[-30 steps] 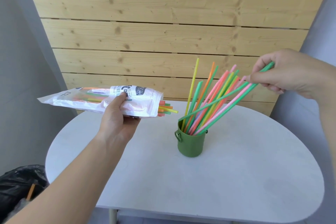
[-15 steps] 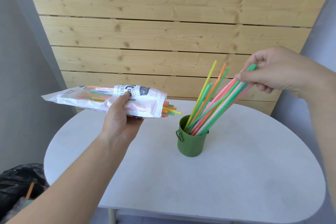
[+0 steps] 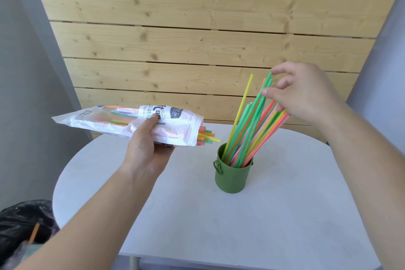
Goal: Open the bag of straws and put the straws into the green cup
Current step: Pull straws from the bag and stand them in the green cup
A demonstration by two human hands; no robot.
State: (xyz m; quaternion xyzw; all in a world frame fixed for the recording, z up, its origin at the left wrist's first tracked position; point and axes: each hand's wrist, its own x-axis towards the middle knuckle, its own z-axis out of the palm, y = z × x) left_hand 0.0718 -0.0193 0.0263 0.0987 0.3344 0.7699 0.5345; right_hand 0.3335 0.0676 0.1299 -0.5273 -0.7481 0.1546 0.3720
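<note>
My left hand grips a white plastic bag of straws, held level above the table's left side; several coloured straw ends poke out of its open right end. A green cup with a small side handle stands on the white table. Several green, pink, orange and yellow straws lean in it toward the right. My right hand hovers at the straw tops, fingers spread, fingertips touching the tall green straws.
A wooden plank wall rises right behind the table. A black rubbish bag sits on the floor at the lower left, below the table edge. Grey walls flank both sides.
My right hand carried green straws leftward into the cup and opened its fingers; the straws now stand steeper. The left hand and bag stayed put.
</note>
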